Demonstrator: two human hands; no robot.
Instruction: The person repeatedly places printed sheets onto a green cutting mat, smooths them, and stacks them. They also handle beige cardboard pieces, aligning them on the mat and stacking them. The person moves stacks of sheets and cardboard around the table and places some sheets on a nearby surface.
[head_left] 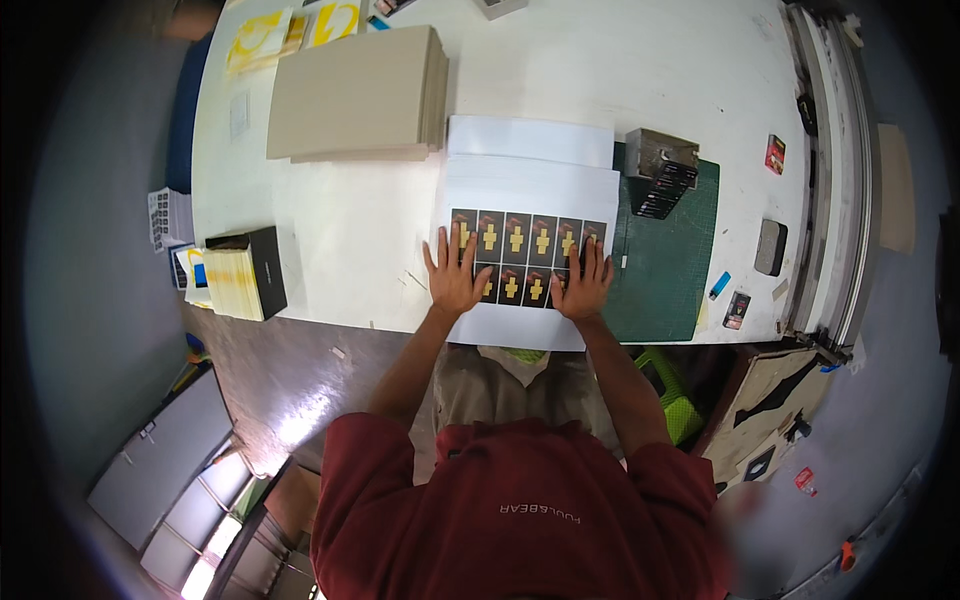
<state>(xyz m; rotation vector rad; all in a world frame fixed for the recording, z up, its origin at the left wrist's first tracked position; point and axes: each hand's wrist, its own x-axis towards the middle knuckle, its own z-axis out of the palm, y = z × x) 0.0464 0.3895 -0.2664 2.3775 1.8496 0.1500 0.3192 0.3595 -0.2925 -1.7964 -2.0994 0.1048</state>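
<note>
A white sheet (515, 325) lies before me on the white table, printed with two rows of dark panels (516, 240) bearing yellow cross-like shapes. My left hand (457, 277) is laid flat over the left end of the panels, its fingers spread. Over the right end, my right hand (588, 282) presses flat too, fingers apart. Neither hand grips anything. Parts of the outer panels are hidden under the fingers. Beyond the print, more white paper (530, 185) sticks out in overlapping edges.
A green cutting mat (665, 290) lies to the right, bearing a grey holder (655, 155) with dark cards. A thick stack of greyish board (350, 95) stands far left. A black box (268, 270) is at the left edge. A metal rail (840, 200) runs along the right edge.
</note>
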